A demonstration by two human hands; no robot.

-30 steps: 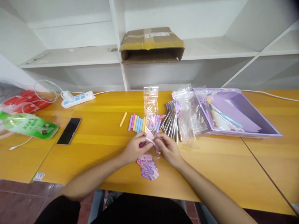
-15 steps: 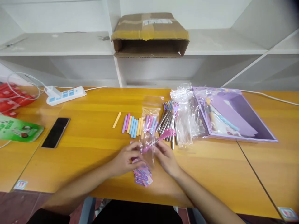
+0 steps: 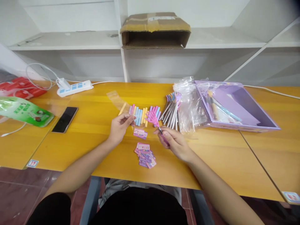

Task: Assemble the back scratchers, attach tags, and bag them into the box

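My left hand [image 3: 120,126] pinches a clear plastic bag [image 3: 117,99], which stretches up and away from the fingers over the table. In my right hand [image 3: 172,139] is a pink back scratcher [image 3: 152,118] with a hand-shaped head, gripped by its handle, the head pointing up and left. Behind both hands lies a row of pastel tubes [image 3: 138,116] in yellow, blue, pink and purple. Metal-shafted back scratchers [image 3: 172,109] are heaped to the right. Small printed purple cards [image 3: 145,156] are piled in front, with a few more cards [image 3: 140,133] between the hands.
Clear bags [image 3: 186,107] are stacked beside an open purple box [image 3: 248,123] at the right. To the left are a phone [image 3: 65,120], a power strip [image 3: 75,88] and a green package [image 3: 27,111]. A cardboard box [image 3: 156,23] sits on the shelf above.
My hands have moved apart. The bag has gone left with my left hand, while my right hand holds the pink back scratcher away from it, uncovering some cards. The camera view has shifted.
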